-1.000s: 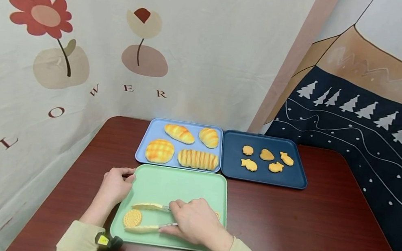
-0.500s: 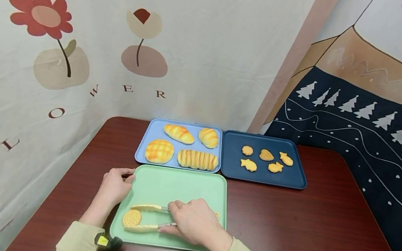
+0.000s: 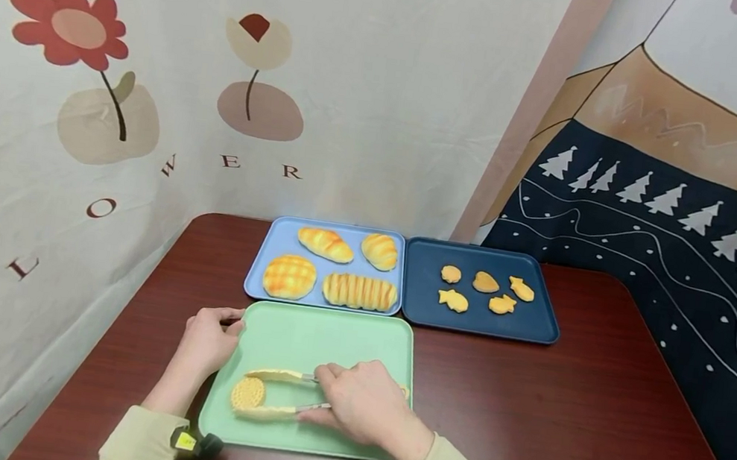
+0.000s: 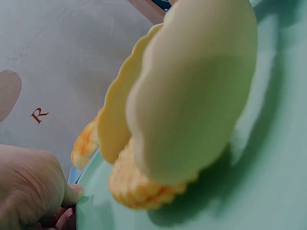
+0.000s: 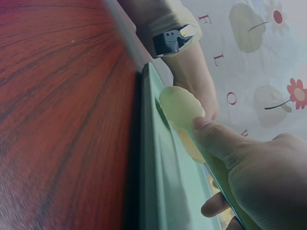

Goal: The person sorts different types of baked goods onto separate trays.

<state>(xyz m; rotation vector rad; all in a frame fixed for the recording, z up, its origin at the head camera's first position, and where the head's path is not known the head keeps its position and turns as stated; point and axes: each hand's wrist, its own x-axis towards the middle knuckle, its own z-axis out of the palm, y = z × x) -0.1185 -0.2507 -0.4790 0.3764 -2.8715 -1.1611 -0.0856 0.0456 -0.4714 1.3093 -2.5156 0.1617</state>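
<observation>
This looks like a staged recording corner rather than a real kitchen or bakery. Printed cloth backdrops hang as walls: a flower backdrop (image 3: 154, 87) on the left, a mountain-and-trees backdrop (image 3: 670, 179) on the right. A dark wooden desk (image 3: 558, 415) fills the corner and carries a light blue tray (image 3: 258, 282) of bread, a dark blue tray (image 3: 541, 323) of cookies and a green tray (image 3: 323, 338).
</observation>
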